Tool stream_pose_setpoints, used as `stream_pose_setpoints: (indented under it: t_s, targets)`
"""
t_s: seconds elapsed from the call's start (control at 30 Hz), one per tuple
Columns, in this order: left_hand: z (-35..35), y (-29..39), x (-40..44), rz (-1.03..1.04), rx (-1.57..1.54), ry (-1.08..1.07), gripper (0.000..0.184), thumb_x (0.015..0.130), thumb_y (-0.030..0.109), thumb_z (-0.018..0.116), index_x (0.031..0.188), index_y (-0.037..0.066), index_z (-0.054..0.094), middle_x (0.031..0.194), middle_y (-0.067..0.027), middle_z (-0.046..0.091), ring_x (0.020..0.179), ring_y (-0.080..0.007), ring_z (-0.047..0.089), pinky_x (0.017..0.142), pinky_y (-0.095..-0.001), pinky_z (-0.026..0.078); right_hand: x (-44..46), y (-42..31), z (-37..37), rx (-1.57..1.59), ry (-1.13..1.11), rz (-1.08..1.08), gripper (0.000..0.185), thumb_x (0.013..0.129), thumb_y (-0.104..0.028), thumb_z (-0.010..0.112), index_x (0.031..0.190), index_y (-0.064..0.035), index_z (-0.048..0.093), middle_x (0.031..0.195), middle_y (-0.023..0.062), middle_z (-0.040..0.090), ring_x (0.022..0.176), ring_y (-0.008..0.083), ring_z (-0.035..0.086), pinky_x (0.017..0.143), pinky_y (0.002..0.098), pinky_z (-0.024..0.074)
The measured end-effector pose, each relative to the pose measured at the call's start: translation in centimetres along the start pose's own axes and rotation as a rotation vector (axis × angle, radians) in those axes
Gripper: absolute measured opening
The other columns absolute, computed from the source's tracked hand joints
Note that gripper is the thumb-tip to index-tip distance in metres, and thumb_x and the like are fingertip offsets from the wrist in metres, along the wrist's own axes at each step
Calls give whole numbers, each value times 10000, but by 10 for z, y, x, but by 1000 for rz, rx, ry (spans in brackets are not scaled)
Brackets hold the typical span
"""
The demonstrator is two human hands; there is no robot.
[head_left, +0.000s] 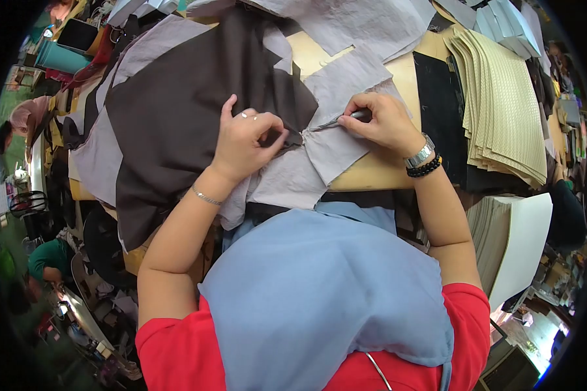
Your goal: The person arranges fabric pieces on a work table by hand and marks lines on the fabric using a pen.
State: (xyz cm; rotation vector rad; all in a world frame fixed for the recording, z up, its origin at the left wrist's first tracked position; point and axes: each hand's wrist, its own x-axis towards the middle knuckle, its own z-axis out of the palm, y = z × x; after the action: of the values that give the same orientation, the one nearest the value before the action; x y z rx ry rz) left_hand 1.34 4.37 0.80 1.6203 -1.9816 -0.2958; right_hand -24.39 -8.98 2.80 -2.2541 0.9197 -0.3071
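Note:
A large dark brown cloth [176, 104] lies over pale grey-lilac fabric pieces [342, 85] on a yellowish tabletop [372, 171]. My left hand [249, 140], with rings on a finger, pinches the right edge of the dark cloth between thumb and finger. In my right hand [378, 122] is a small metal tool [332, 122], perhaps tweezers or snips. Its tip points left and meets the fabric near the dark cloth's corner, close to my left fingertips. The exact contact at the tip is too small to make out.
At the right stand a stack of cream textured sheets [502, 98] and a stack of white sheets [518, 241], beside a black strip [440, 117]. A teal bin [62, 57] is at the upper left. Other people [49, 257] [567, 212] are at both sides.

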Motion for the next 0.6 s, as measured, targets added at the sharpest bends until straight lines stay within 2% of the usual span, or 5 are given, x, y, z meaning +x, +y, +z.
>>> stream_pose_setpoints:
  t_s: [0.17, 0.3, 0.33, 0.47, 0.6]
  targets:
    - [-14, 1, -7, 9, 123, -45, 328, 776, 74, 690, 1065, 224, 731, 801, 39, 602, 708, -133, 563, 1039, -434, 354, 1, 1, 1, 3, -11, 7, 282, 804, -373, 730, 815, -92, 716, 734, 87, 688, 666, 239, 652, 612, 356, 484]
    - [-7, 34, 16, 185, 235, 48, 386, 793, 392, 736, 1156, 265, 698, 1343, -33, 551, 1244, -223, 497, 1068, -628, 257, 1, 3, 5, 10, 14, -2, 279, 804, -364, 734, 816, -86, 717, 734, 94, 691, 659, 240, 660, 609, 350, 492]
    - [4, 32, 17, 94, 271, -85, 592, 720, 580, 747, 1233, 297, 662, 1503, -79, 403, 1433, -321, 290, 1053, -750, 149, 1, 3, 6, 13, 24, -1, 277, 804, -359, 736, 817, -83, 717, 734, 95, 692, 657, 238, 663, 608, 348, 495]
    - [18, 21, 18, -159, 164, -197, 850, 555, 688, 794, 1321, 372, 601, 1582, -134, 264, 1465, -447, 158, 1043, -791, 95, -3, 1, 5, 43, 36, 36, 265, 807, -338, 735, 822, -74, 719, 733, 94, 694, 660, 225, 673, 609, 332, 501]
    - [18, 23, 18, -176, 187, -203, 868, 563, 702, 784, 1345, 385, 579, 1599, -144, 230, 1474, -436, 141, 1036, -798, 87, -7, -5, 11, 57, 53, 31, 250, 810, -317, 733, 821, -68, 719, 731, 97, 691, 653, 213, 666, 608, 320, 499]
